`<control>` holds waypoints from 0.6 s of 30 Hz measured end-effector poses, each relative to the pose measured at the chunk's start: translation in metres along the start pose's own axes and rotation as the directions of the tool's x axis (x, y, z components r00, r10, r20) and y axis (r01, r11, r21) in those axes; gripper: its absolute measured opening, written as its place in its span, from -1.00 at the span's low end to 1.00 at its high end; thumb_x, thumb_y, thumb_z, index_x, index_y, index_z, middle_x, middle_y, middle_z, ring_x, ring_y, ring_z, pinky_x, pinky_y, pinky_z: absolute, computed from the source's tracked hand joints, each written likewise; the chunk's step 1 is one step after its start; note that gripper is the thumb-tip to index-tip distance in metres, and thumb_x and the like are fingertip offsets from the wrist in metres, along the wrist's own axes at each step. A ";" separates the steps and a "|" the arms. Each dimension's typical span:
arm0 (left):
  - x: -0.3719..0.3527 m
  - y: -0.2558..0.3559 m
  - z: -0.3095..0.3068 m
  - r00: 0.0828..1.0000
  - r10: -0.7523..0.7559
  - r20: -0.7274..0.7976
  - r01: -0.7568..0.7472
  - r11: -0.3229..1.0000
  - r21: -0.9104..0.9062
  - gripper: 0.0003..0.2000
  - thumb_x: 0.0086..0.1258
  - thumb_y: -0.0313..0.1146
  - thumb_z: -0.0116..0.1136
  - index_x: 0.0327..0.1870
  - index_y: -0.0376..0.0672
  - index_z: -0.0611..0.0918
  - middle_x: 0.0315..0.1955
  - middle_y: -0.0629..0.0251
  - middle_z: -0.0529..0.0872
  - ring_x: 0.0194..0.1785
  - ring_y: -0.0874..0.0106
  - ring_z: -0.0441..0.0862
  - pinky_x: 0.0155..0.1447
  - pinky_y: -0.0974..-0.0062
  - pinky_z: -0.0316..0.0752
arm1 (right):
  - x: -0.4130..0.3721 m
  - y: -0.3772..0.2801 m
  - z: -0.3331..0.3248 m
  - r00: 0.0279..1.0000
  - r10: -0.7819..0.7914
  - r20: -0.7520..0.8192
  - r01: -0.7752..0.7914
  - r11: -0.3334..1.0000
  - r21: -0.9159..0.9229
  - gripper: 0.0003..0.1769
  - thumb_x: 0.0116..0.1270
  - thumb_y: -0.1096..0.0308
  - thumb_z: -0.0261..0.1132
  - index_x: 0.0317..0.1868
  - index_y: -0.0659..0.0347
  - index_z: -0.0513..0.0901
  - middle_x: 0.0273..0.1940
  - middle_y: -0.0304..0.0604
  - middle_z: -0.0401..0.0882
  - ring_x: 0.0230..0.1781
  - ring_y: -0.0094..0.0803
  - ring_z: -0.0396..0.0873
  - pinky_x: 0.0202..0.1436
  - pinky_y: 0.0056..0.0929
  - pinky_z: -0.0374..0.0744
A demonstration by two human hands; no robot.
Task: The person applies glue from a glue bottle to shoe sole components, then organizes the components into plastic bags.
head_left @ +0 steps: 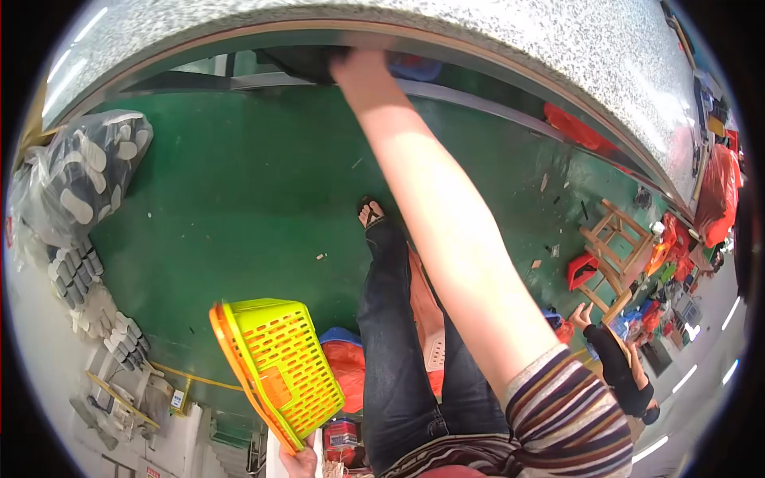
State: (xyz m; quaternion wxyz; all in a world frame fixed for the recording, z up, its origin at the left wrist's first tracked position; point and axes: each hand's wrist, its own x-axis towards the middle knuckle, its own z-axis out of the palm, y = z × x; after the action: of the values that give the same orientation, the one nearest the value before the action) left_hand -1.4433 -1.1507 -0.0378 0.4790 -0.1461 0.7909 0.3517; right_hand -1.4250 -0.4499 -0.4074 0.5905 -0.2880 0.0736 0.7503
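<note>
My left hand [299, 460], low in the frame, is closed on the rim of a yellow-green plastic basket [307, 350] with slotted sides. An orange plastic rim [247, 378] runs along the basket's edge, and orange shows through the slots. The basket is tilted on its side beside my left leg. My right arm reaches far forward, and my right hand [365, 60] is under the edge of the speckled tabletop [518, 48]. That hand is blurred beside a dark object [303, 64], its fingers hidden. A blue thing [417, 67] lies just right of it.
A clear bag of grey and white pieces [100, 167] stands at the left, with more pieces [76, 271] below it. Wooden stools [617, 243] and red bags [717, 195] are at the right. A person in black [617, 366] is beyond. Scraps lie on the green floor [239, 199].
</note>
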 end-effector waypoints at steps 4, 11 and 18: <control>0.016 0.025 0.052 0.984 -0.173 0.051 0.174 0.835 -0.522 -0.50 0.58 -0.12 -0.10 0.42 -0.22 0.38 0.32 0.06 0.52 0.40 0.12 0.45 0.53 0.07 0.32 | -0.020 0.040 -0.001 0.963 0.026 0.268 0.217 0.511 -0.832 -0.59 0.45 0.14 0.11 0.12 0.24 0.60 0.16 0.00 0.59 0.20 -0.12 0.51 0.34 -0.16 0.42; 0.045 0.025 0.096 0.944 -0.290 0.159 0.328 0.772 -0.544 -0.58 0.44 -0.32 -0.04 0.27 -0.30 0.50 0.18 0.06 0.63 0.26 0.10 0.58 0.36 0.04 0.50 | -0.236 -0.095 -0.038 0.851 0.470 -0.235 -0.229 -0.072 -0.971 -0.19 0.42 -0.25 0.17 0.34 0.33 0.50 0.33 0.09 0.49 0.37 -0.15 0.44 0.39 -0.33 0.39; 0.053 0.065 0.155 0.935 -0.234 0.265 0.233 0.972 0.038 -0.50 0.24 -0.41 0.12 0.23 -0.38 0.44 0.09 0.07 0.64 0.09 0.15 0.69 0.13 0.09 0.65 | -0.421 -0.284 -0.053 0.707 0.267 -0.655 -0.707 0.303 -0.639 0.00 0.45 -0.43 -0.09 0.59 0.17 0.02 0.54 0.14 0.13 0.59 -0.04 0.06 0.60 0.05 0.03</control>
State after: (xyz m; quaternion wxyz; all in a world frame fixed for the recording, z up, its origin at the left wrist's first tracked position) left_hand -1.4048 -0.9908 -0.1015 0.6202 -0.1886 0.6971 0.3064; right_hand -1.0856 -0.7459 -0.1674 0.0633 -0.6607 -0.0980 0.7415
